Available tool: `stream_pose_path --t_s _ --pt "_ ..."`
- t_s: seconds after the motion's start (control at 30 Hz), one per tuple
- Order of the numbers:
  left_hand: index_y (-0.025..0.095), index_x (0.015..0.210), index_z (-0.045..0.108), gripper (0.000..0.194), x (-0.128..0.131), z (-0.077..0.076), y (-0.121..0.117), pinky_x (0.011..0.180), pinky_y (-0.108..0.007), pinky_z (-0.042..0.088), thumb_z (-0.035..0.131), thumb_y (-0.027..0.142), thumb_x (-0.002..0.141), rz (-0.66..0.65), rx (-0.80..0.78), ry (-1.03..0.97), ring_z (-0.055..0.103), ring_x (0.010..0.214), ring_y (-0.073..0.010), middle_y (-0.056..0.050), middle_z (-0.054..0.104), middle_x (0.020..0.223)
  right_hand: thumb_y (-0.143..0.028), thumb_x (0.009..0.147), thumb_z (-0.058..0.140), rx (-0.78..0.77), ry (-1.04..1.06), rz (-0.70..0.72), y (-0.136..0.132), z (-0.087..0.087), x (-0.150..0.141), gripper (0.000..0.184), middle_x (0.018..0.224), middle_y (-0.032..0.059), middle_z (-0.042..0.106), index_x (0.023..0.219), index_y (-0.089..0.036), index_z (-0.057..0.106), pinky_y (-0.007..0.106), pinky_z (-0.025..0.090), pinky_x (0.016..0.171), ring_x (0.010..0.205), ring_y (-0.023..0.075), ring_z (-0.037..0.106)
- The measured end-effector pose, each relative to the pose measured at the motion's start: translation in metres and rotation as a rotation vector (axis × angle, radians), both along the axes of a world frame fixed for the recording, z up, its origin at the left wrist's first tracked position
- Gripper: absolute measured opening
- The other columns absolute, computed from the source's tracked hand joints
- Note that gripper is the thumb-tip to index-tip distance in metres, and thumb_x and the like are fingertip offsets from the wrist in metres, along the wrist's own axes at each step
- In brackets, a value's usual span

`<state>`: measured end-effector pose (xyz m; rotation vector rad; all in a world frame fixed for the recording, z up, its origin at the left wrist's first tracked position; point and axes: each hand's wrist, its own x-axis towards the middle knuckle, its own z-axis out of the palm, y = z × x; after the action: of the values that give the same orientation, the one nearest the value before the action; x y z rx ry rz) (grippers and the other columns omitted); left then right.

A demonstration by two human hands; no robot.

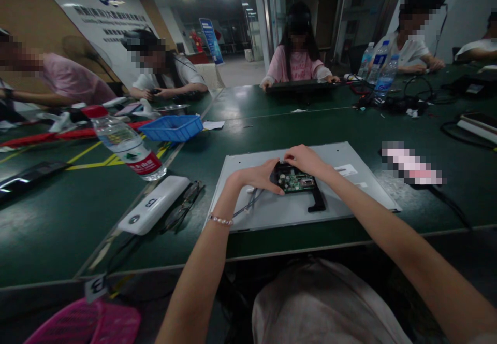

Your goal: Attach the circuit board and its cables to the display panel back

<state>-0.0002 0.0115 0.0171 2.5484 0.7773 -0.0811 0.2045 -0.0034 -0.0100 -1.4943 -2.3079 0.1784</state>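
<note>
A green circuit board [297,181] in a black frame sits on a flat grey panel [267,217] in front of me. My left hand [264,174] spans the board's left side, thumb at the near corner and fingers at the far one. At the far edge of the board, my right hand [305,158] has its fingers pinched together; what is between them is too small to make out. A black bracket arm [318,201] sticks out toward me from the board. Grey cables [248,204] run out beneath my left wrist.
Left of the panel are a white power bank [155,204], eyeglasses [184,206], a water bottle [130,147] and a blue bin [173,128]. A phone [411,166] with a cable lies right. Several people sit around the table; bottles [382,72] stand far right. A pink basket [87,323] is below the edge.
</note>
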Motion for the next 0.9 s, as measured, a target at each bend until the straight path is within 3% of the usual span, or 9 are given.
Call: stream_pose_path --t_s 0.23,0.37,0.73,0.9 --pt "0.017 0.146 0.017 0.108 -0.0018 -0.002 0.0004 0.111 -0.041 0.028 0.07 0.061 0.063 0.025 0.013 0.045 0.031 0.136 -0.0326 -0.017 0.027 0.15 -0.017 0.086 0.054 -0.014 -0.029 -0.004 0.0 -0.0017 0.0005 0.02 0.091 0.0094 0.071 0.088 -0.016 0.074 0.026 0.041 0.071 0.086 0.0198 0.063" --pt "0.016 0.144 0.022 0.105 -0.0005 0.0004 -0.0009 0.111 -0.04 0.028 0.072 0.058 0.063 0.029 -0.004 0.024 0.032 0.136 -0.0318 -0.017 0.03 0.149 -0.021 0.09 0.051 0.007 -0.024 -0.028 -0.0028 0.0008 -0.0026 0.023 0.097 0.0096 0.071 0.094 -0.017 0.074 0.026 0.042 0.074 0.091 0.02 0.062" --pt "0.016 0.142 0.026 0.099 -0.0006 -0.0035 0.0021 0.112 -0.042 0.027 0.071 0.056 0.064 0.007 -0.034 -0.022 0.035 0.135 -0.0317 -0.016 0.034 0.147 -0.016 0.086 0.055 -0.034 0.053 0.115 0.0008 -0.0034 -0.0025 0.022 0.096 0.0082 0.073 0.096 -0.017 0.074 0.025 0.042 0.079 0.092 0.019 0.063" --pt "0.016 0.143 0.024 0.106 0.0005 -0.0051 0.0043 0.113 -0.045 0.025 0.071 0.063 0.06 -0.012 -0.033 -0.011 0.032 0.135 -0.0355 -0.016 0.034 0.147 -0.013 0.084 0.056 -0.006 0.069 0.115 0.0022 -0.0058 -0.0032 0.022 0.095 0.0081 0.073 0.093 -0.017 0.075 0.025 0.043 0.08 0.09 0.0187 0.064"
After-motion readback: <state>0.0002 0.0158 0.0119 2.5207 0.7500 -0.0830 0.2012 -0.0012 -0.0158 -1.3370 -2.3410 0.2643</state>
